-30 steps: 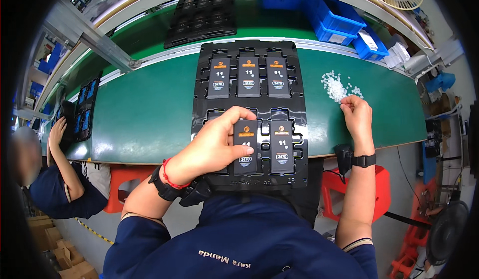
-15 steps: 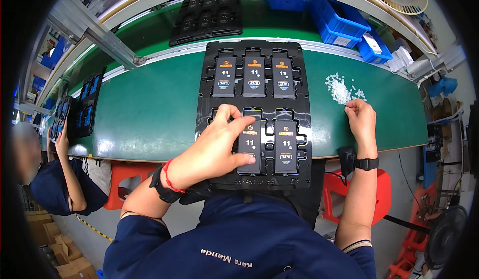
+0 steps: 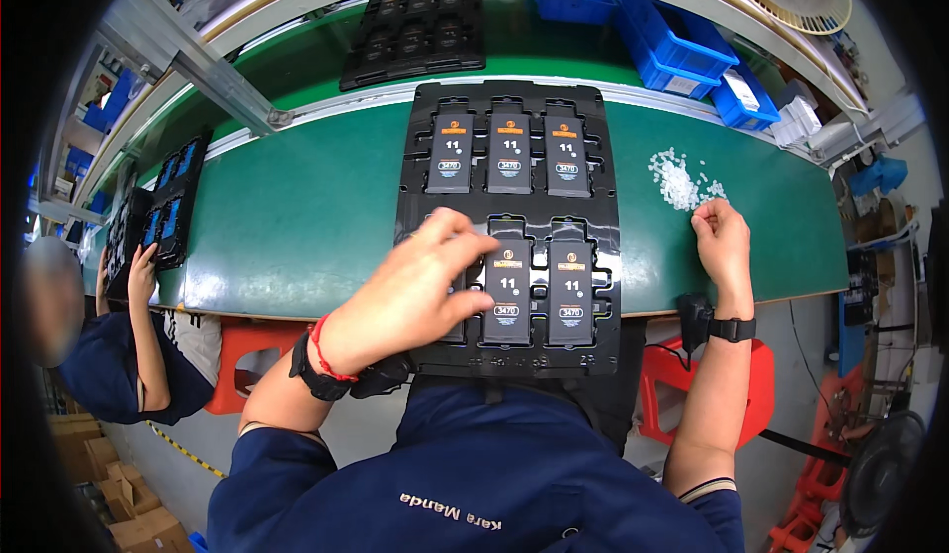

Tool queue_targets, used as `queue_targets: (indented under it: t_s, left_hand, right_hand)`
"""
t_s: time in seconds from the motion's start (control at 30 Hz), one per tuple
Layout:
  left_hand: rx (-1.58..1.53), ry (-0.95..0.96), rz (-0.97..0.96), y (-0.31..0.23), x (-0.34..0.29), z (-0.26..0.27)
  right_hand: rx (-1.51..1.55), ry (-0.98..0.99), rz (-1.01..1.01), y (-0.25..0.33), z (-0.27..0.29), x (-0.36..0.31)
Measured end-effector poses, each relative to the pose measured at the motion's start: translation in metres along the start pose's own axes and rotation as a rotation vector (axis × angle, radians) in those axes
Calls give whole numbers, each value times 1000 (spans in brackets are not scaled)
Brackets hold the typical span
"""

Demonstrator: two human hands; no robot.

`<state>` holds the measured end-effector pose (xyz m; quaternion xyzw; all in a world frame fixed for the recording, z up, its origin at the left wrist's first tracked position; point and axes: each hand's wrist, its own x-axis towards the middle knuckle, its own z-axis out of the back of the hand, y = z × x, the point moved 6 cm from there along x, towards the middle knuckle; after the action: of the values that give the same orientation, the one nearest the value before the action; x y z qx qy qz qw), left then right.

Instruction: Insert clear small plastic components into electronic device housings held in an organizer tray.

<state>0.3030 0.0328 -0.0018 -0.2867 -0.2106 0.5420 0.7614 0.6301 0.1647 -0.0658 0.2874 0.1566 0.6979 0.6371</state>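
Note:
My left hand (image 3: 407,286) is over the black plastic tray (image 3: 605,217), thumb and fingers apart. Its fingertips are close to the left edge of the front middle battery (image 3: 508,301), a flat dark grey block with a printed label. That hand largely covers the front left battery (image 3: 457,328). To the right lies another battery (image 3: 569,301), and several more (image 3: 510,158) fill the back row. My right hand (image 3: 725,247) is pinched closed at the near edge of a pile of small whitish translucent pieces (image 3: 678,185). Whatever its fingertips hold is too small to make out.
The green table (image 3: 297,227) carries the tray. On the shelf behind are another black tray (image 3: 415,29) and blue bins (image 3: 677,39). At the left, a co-worker's hand (image 3: 143,271) is beside trays with blue items (image 3: 168,207). A red stool (image 3: 751,385) stands at the right.
My left thumb has come off the front middle battery, which sits slightly farther right in its slot. My right hand has barely moved. The co-worker's hand has shifted right.

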Motion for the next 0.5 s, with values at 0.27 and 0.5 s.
queue_targets:
  t_s: [0.27, 0.5]
  left_hand:
    - [280, -126, 85, 23, -9, 21]
    - [-394, 130, 282, 27, -10, 16]
  right_hand:
    - [665, -33, -125, 3, 8, -28]
    - [1146, 99, -164, 45, -5, -62]
